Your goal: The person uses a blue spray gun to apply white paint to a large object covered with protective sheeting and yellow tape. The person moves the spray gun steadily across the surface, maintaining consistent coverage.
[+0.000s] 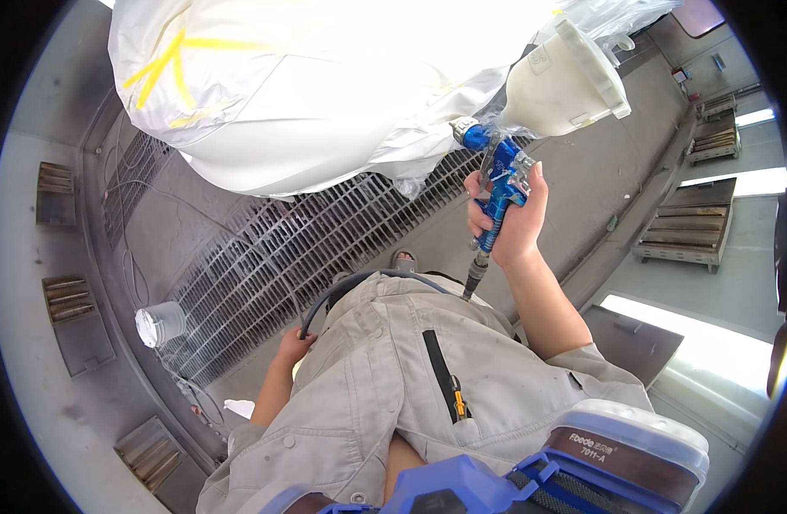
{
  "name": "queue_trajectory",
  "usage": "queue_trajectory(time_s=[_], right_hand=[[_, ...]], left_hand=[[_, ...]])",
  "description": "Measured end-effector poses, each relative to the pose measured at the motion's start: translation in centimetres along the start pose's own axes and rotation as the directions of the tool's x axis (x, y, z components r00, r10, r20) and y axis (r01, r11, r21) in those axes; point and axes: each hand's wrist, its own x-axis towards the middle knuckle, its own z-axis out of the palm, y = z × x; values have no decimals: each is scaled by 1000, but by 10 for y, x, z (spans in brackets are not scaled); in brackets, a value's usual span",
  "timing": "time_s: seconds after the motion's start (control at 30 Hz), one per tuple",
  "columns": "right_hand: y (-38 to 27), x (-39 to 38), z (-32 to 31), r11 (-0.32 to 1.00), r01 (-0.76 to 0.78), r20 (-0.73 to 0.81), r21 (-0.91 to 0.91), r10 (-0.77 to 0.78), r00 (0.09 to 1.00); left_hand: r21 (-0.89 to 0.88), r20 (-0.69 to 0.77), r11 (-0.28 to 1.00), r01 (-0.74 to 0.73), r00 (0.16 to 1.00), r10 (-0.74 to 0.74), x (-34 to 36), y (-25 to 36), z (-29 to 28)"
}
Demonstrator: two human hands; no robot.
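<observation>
My right hand is wrapped round the handle of a blue spray gun, raised in front of me to the right. On top of the gun sits a tilted, whitish translucent paint cup; its contents cannot be made out. From the handle's base, a dark air hose loops across my waist to the left. There my left hand is closed on it, low by my side. The gun's nozzle points left, close to a large bulky object under white plastic sheeting with yellow tape strips.
Metal floor grating runs below the sheeting. A white bucket stands at the left, with thin lines trailing nearby. Slatted wall units and bright light panels line the right wall. A blue respirator shows at the lower edge.
</observation>
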Motion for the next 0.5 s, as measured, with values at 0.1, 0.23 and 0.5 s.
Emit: queue_trajectory(time_s=[0.1,0.23,0.5], right_hand=[[2,-1,3,1000,-7,-2,12,7,1000],[4,-3,9,1000,-9,-20,-3,9,1000],[19,-14,31,999,38,-38,7,-38,999]], left_hand=[[-4,0,1000,2,1000,-2,-1,-6,-1],[10,-4,999,-31,999,32,1,-10,-6],[-24,40,998,-50,998,51,12,-15,-35]])
